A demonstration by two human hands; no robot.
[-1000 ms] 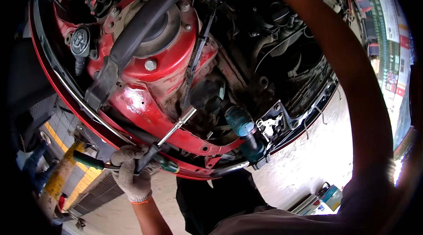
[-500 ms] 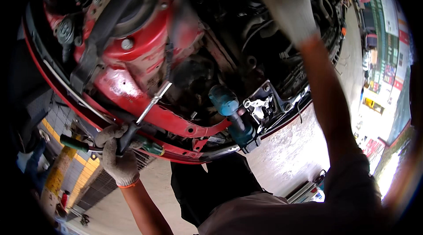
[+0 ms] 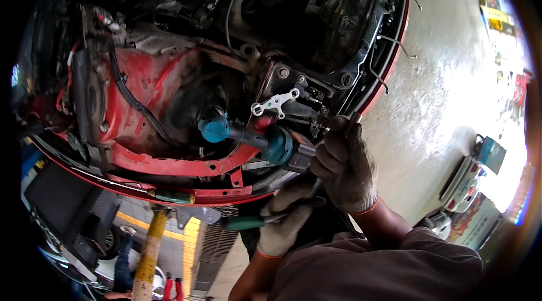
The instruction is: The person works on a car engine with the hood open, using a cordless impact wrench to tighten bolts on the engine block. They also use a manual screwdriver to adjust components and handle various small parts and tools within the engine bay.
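Observation:
My gloved left hand (image 3: 285,219) is closed on a green-handled screwdriver (image 3: 244,223), its handle pointing left. Close to its upper right, my gloved right hand (image 3: 351,174) has its fingers wrapped round what looks like the shaft of a black-handled driver. A dark part of that driver (image 3: 317,189) shows between the hands, and a small metal tip (image 3: 355,118) pokes out above the right fingers. Left of the right hand, a teal and black cordless power tool (image 3: 276,144) lies across the red front rail (image 3: 169,162). A shiny three-armed metal piece (image 3: 275,102) rests beyond it.
The open engine bay holds hoses and a cable (image 3: 132,89). A green-handled tool (image 3: 172,196) lies on the car's front edge. Thin bent wires (image 3: 398,44) stick out at the right edge. A yellow post (image 3: 151,253) and another person's leg (image 3: 124,258) show lower left.
My right hand has come back from deep in the engine bay to the front edge, close to my left. The left hand has moved right with the tools. The view has shifted.

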